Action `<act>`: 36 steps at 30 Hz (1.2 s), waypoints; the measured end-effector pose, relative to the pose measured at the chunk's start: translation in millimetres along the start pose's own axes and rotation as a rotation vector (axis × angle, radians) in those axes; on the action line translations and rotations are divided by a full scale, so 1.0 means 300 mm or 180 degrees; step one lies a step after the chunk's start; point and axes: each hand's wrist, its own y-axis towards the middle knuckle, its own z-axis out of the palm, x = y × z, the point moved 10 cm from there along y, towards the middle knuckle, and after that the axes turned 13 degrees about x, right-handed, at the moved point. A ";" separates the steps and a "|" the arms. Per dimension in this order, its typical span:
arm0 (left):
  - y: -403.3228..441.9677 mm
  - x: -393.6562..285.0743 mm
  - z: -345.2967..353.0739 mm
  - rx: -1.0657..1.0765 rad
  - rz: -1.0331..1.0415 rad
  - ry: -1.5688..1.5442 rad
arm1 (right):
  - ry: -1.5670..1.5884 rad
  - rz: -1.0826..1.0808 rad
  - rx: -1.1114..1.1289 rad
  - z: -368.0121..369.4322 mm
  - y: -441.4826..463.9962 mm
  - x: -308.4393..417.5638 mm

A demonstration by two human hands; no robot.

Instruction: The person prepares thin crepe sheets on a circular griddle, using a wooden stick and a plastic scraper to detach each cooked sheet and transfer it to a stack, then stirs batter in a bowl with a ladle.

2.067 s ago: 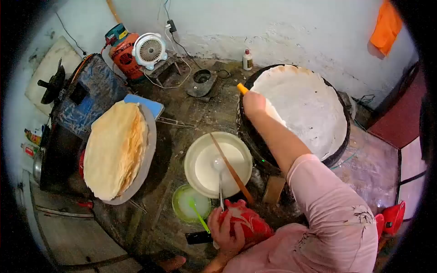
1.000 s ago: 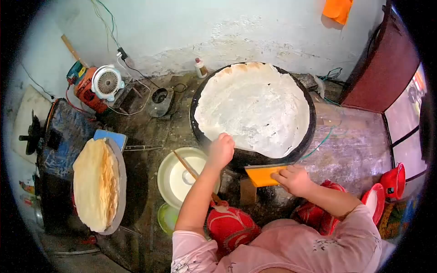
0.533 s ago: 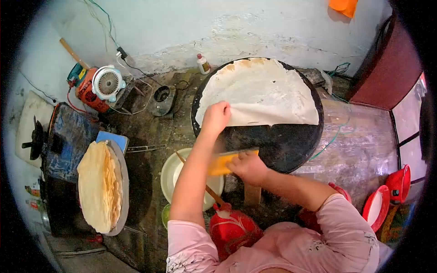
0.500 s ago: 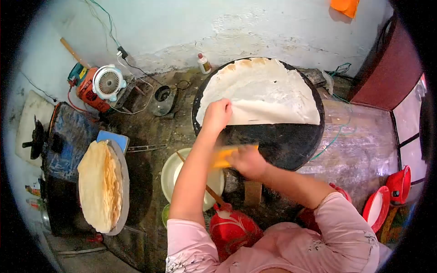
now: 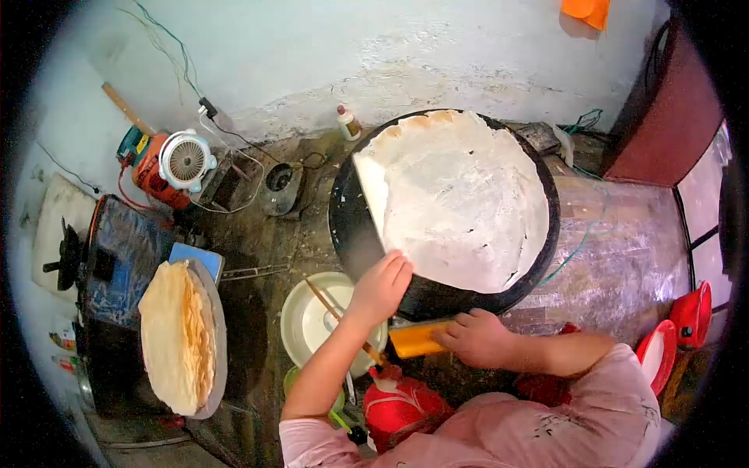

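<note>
A large, thin white pancake (image 5: 468, 203) lies over most of a round black griddle (image 5: 355, 234), its left edge straight and partly turned over. At the pancake's near-left corner, my left hand (image 5: 382, 288) is closed with its fingertips pinching the edge. My right hand (image 5: 476, 337) grips a flat orange-yellow scraper (image 5: 421, 340) just in front of the griddle's near rim. Below my left forearm stands a pale bowl (image 5: 300, 327) of white batter, with a wooden stick (image 5: 324, 300) across it.
A stack of cooked pancakes (image 5: 175, 339) rests on a round board at the left. Behind it are a blower (image 5: 186, 160) and cables. A bottle (image 5: 349, 123) stands by the wall behind the griddle. Red containers (image 5: 690, 316) are at the far right.
The pancake has gone from a half-round at the back to covering most of the griddle, its straight edge now at the left. My left hand came nearer; the scraper moved nearer and right.
</note>
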 end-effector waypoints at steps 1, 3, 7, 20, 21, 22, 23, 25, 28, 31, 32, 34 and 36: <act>-0.033 0.016 0.041 0.0099 -0.0220 -0.0175 | 0.0333 0.0215 0.0669 0.012 -0.045 -0.003; -0.072 0.004 0.085 0.0089 -0.0382 -0.0287 | 0.0625 0.0521 0.0631 0.004 -0.148 -0.023; -0.066 -0.015 0.184 0.0246 -0.0710 -0.0353 | 0.0903 0.0927 0.0426 0.044 -0.271 -0.032; 0.188 -0.059 0.205 0.0527 -0.0735 -0.0512 | 0.1147 0.1015 0.0018 0.098 -0.323 -0.025; 0.212 -0.030 0.139 0.0478 -0.0947 -0.0357 | 0.1144 0.1059 0.0101 0.104 -0.327 -0.027; 0.230 0.011 0.097 0.0446 -0.1272 -0.0114 | 0.1152 0.1060 0.0087 0.107 -0.332 -0.029; 0.249 0.046 0.036 0.0277 -0.1534 0.0066 | 0.1131 0.1018 0.0081 0.115 -0.334 -0.026; 0.299 0.022 -0.141 -0.0594 -0.1096 0.0028 | 0.1109 0.0959 0.0059 0.115 -0.334 -0.017; 0.333 -0.021 -0.272 -0.1088 -0.0838 0.0128 | 0.1123 0.0967 -0.0072 0.100 -0.337 -0.018; 0.312 -0.091 -0.271 -0.1003 -0.0698 0.0485 | 0.1109 0.0976 -0.0148 0.085 -0.349 -0.027; 0.277 -0.119 -0.251 -0.0970 -0.0605 0.0537 | 0.1145 0.0952 -0.0145 0.061 -0.353 -0.023; 0.184 -0.161 -0.190 -0.0867 -0.0481 0.0535 | 0.1173 0.0940 -0.0152 0.050 -0.358 -0.026; 0.069 -0.182 -0.091 -0.0700 -0.0503 0.0436 | 0.1172 0.0995 -0.0087 0.069 -0.364 -0.028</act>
